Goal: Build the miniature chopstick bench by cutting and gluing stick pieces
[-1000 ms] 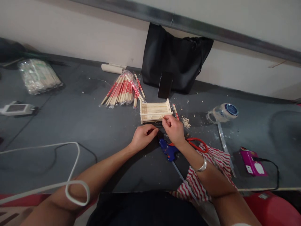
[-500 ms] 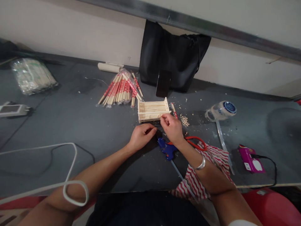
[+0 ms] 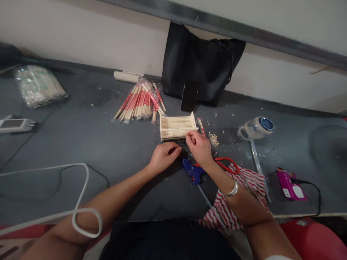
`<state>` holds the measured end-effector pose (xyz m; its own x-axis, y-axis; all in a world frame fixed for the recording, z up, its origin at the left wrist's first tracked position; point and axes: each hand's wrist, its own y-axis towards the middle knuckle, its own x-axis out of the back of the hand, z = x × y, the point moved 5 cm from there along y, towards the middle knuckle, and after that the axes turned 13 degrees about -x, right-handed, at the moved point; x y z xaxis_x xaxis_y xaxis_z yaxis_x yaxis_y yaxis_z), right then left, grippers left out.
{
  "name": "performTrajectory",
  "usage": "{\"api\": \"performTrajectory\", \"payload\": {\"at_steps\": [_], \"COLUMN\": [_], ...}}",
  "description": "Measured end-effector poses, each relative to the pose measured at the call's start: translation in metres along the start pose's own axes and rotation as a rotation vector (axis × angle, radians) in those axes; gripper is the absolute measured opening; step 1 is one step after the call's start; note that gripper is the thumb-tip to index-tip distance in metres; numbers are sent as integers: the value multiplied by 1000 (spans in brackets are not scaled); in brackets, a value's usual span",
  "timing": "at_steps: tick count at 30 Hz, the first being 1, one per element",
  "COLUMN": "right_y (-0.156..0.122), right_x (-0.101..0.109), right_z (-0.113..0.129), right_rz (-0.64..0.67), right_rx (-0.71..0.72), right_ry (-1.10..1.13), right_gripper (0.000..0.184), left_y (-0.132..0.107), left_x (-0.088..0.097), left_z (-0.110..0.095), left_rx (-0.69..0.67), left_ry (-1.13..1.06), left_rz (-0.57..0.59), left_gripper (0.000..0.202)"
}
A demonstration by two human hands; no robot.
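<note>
Currently, the stick frame (image 3: pixel 177 122) sits on the bench (image 3: pixel 119 148) directly ahead of both hands, presumably so each can reach its near side. Right hand (image 3: pixel 200 147): thumb and fingertips pinched closed on the near rail at the frame's right end, probably for fine control; any loose piece between them is too small to tell. Left hand (image 3: pixel 163 157): curled, thumb and forefinger tips together, just short of the frame; cannot tell whether anything is between them. Glue gun (image 3: pixel 192 172) lies near both hands, likely for quick reach. Phone (image 3: pixel 189 96) leans against the black bag (image 3: pixel 206 57), apparently for support.
</note>
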<state>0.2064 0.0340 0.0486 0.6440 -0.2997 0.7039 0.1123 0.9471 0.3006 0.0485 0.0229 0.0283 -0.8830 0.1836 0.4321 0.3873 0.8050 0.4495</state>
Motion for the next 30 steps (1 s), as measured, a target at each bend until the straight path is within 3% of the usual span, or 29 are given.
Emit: {"api": "performTrajectory", "payload": {"at_steps": [30], "right_y": [1], "right_x": [1], "right_z": [0], "right_rz": [-2], "right_rx": [-18], "right_ry": [-13], "right_gripper": [15], "left_y": [0], "left_x": [2], "left_z": [-1], "left_rx": [-23], "left_ry": [-5], "left_rz": [-4], "left_gripper": [26]}}
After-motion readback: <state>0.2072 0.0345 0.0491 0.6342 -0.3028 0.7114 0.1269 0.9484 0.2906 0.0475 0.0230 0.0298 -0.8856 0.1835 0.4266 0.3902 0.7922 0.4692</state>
